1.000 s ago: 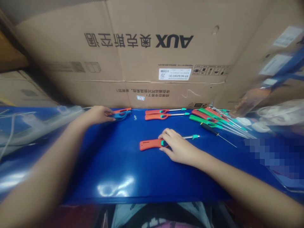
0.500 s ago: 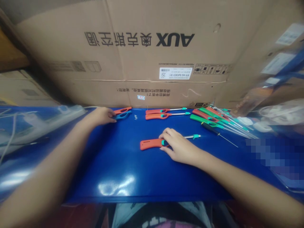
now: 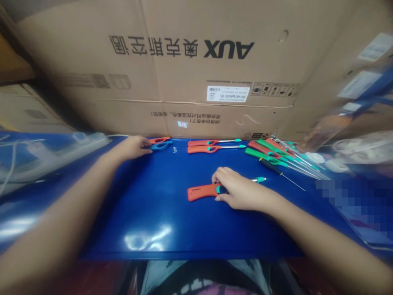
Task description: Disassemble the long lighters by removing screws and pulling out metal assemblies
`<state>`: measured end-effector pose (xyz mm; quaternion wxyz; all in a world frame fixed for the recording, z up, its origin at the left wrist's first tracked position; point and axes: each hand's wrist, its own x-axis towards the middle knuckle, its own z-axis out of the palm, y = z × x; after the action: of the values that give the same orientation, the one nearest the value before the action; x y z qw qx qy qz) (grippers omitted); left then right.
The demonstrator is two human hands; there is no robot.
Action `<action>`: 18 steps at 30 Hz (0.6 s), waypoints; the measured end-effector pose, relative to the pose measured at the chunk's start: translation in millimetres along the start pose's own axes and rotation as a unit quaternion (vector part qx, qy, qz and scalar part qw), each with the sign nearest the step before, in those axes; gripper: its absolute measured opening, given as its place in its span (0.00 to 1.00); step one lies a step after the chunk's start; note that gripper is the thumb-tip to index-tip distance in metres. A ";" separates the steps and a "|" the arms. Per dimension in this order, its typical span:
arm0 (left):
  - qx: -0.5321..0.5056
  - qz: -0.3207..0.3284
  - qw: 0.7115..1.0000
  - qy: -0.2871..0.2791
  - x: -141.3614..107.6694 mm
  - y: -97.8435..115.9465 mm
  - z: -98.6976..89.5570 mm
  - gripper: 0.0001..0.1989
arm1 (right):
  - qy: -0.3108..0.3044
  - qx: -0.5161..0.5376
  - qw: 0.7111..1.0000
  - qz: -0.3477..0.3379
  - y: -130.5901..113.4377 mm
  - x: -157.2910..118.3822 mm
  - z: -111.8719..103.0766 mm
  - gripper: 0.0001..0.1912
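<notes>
On the blue tabletop, my right hand (image 3: 238,190) is closed around the trigger part of an orange barbecue lighter (image 3: 201,191). The lighter's metal tube passes under the hand and its green tip shows beyond. My left hand (image 3: 135,147), fingers curled, is at the back left on a blue lighter handle (image 3: 162,145); its grip end is hidden by the fingers. Just behind lies an orange-red lighter handle (image 3: 159,140). A few tiny metal pieces (image 3: 175,150) lie to their right. Two orange lighters (image 3: 202,149) lie side by side at the back middle.
Several red and green lighters (image 3: 276,151) are heaped at the back right, beside a dark-handled screwdriver (image 3: 270,166). A large cardboard box (image 3: 184,90) stands along the back edge. White power strips (image 3: 76,147) lie at the left, and a plastic bag (image 3: 365,145) at the right.
My right hand has moved slightly right and toward me with the orange lighter. My left hand stays at the blue handle, almost unmoved.
</notes>
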<state>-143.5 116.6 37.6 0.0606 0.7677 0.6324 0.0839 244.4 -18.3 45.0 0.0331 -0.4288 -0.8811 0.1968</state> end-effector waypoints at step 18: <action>0.069 0.037 0.997 0.001 -6.2 14.3 -12.0 0.26 | -0.026 -0.036 0.999 0.012 -9.0 -4.1 -9.4 0.14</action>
<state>-133.4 107.6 51.9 0.0037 0.7931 0.6076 0.0426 242.4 -23.4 57.5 -0.0073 -0.4351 -0.8829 0.1765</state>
